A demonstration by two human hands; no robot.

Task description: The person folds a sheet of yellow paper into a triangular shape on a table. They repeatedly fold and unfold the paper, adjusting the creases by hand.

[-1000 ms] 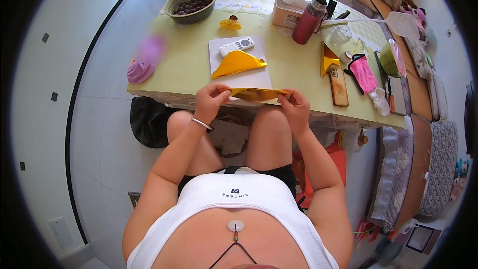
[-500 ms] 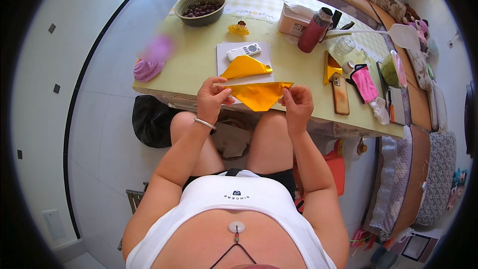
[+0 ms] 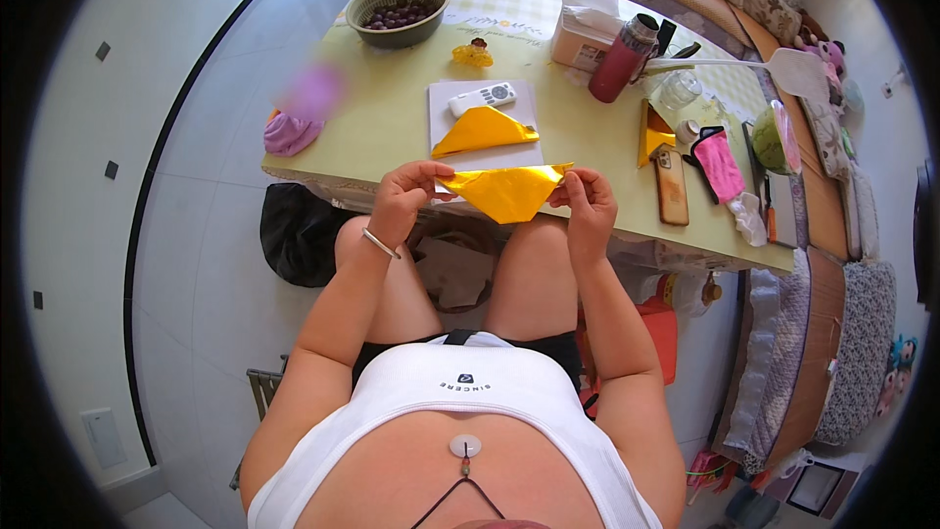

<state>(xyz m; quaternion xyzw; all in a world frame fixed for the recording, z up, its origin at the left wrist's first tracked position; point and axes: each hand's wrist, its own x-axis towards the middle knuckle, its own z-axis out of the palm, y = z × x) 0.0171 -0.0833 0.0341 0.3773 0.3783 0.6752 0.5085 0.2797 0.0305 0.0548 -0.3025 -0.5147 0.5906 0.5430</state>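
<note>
The shiny gold paper triangle [image 3: 506, 191] is hanging just off the desk's [image 3: 392, 127] near edge — long edge running left-right, tip pointing down toward the knees. The left hand [image 3: 406, 198] and right hand [image 3: 585, 204] are pinching its two upper corners, their fingers hiding those corners. A second folded gold piece [image 3: 482, 129] is lying on a white sheet [image 3: 452, 100] beyond.

The scene was viewed from a single fisheye camera worn on the head, aimed steeply down over the chest and lap. The table [image 3: 392, 127] was seen just ahead, with the left hand [image 3: 403, 198] and right hand [image 3: 586, 208] close beneath the lens near the middle. Straight edges were bent toward the dark round rim. No second view was given.
</note>
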